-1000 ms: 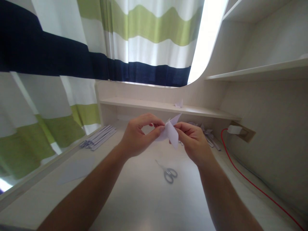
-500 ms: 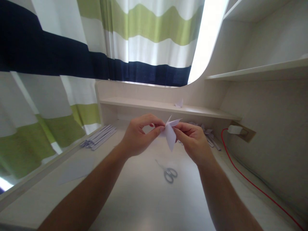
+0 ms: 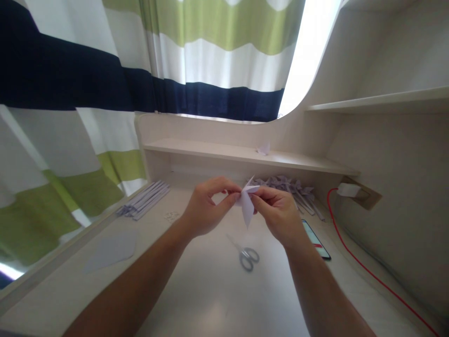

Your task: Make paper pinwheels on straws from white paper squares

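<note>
Between my two hands, above the desk, is a folded white paper piece [image 3: 247, 206] with pointed flaps like an origami flower or pinwheel. My left hand [image 3: 213, 206] pinches its left side between thumb and fingers. On the other side, my right hand [image 3: 275, 208] grips a flap, its fingertips partly hidden behind the paper. One flap points down, others point up and to the right. Below the hands, a pair of scissors [image 3: 247, 257] with grey handles lies on the desk [image 3: 210, 295].
Rolled paper sticks [image 3: 145, 201] lie in a bundle at the left. Several folded paper pieces on sticks [image 3: 284, 185] are heaped at the back right. A phone [image 3: 315, 241] lies beside my right forearm. Paper sheets [image 3: 112, 250] rest at left; a red cable [image 3: 365, 271] runs along the right wall.
Both hands and the paper piece have come slightly lower in the view, still pinched the same way. The phone and more of the heap at the back right now show.
</note>
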### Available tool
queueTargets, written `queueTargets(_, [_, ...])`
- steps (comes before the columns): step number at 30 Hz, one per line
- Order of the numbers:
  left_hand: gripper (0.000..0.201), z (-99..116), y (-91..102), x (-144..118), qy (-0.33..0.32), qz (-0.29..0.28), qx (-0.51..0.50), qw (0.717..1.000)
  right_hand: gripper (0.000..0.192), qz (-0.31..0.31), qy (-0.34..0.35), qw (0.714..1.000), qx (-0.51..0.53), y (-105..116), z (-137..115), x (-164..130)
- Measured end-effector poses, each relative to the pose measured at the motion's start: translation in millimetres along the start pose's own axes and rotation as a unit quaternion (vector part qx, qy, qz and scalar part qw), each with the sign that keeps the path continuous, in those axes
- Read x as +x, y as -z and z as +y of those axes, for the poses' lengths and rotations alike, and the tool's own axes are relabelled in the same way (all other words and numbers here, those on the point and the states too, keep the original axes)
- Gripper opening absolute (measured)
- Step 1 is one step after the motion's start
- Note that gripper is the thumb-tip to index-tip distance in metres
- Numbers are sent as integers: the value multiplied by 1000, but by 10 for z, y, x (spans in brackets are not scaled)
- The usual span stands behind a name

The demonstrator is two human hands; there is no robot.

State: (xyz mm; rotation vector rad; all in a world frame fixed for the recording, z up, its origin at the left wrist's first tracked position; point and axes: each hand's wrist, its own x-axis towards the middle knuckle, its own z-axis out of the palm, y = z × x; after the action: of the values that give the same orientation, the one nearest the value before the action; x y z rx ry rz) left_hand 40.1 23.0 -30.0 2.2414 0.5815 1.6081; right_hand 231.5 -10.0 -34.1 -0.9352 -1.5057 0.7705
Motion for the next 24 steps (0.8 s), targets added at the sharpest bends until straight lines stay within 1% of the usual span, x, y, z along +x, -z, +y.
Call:
queueTargets(4, [9,-90,-71,-12,45,11,-17,999,19,12,-27,1000,6,-31,101,47])
queueTargets(10, [9,-205,-130,-39,95,4,-47,994,20,9,-67,996,52,-63,177,90])
queueTargets(13, [8,-223,-146,-61,113,-2,-65,991,20,10,-93,992,87,-70,260,54])
queueTargets(15, [8,-222,-157,-107,123,-16,-70,990,20,12,-122,985,122,-83,364,-18])
queueTargets(19, [9,-223,-193,-328,144,-53,-52,987,24,11,-172,974,149,-154,634,-274])
queueTargets(24, [9,-232,-243,-736,186,-69,-27,980,27,9,-245,952,183,-299,862,-623])
